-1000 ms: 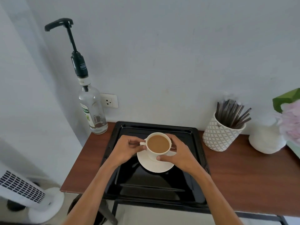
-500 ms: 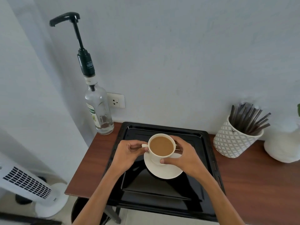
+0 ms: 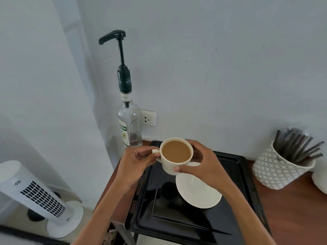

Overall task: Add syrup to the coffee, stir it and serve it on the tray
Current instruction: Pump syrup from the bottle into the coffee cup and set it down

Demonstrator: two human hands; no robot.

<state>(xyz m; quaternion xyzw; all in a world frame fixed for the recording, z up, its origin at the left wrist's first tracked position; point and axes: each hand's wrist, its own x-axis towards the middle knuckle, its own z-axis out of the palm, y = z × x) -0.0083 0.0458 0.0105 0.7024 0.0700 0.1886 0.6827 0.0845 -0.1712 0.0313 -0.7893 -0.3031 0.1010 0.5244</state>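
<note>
A white cup of milky coffee (image 3: pixel 176 154) hangs in the air above the black tray (image 3: pixel 235 197). My left hand (image 3: pixel 136 165) pinches its handle. My right hand (image 3: pixel 203 163) wraps the cup's right side. The empty white saucer (image 3: pixel 198 191) lies on the tray below and to the right of the cup. A clear glass syrup bottle (image 3: pixel 130 128) with a tall dark pump stands on the table's back left corner, just beyond the cup. A white patterned pot of dark stir sticks (image 3: pixel 281 165) stands to the right of the tray.
The wooden table (image 3: pixel 292 209) ends just left of the tray. A white tower fan (image 3: pixel 35 197) stands on the floor to the left. A wall socket (image 3: pixel 148 117) sits behind the bottle. A white rounded object (image 3: pixel 320 181) shows at the right edge.
Both hands have lifted the cup off the saucer and carried it up and left, closer to the syrup bottle. The saucer stays on the tray. My view has turned left.
</note>
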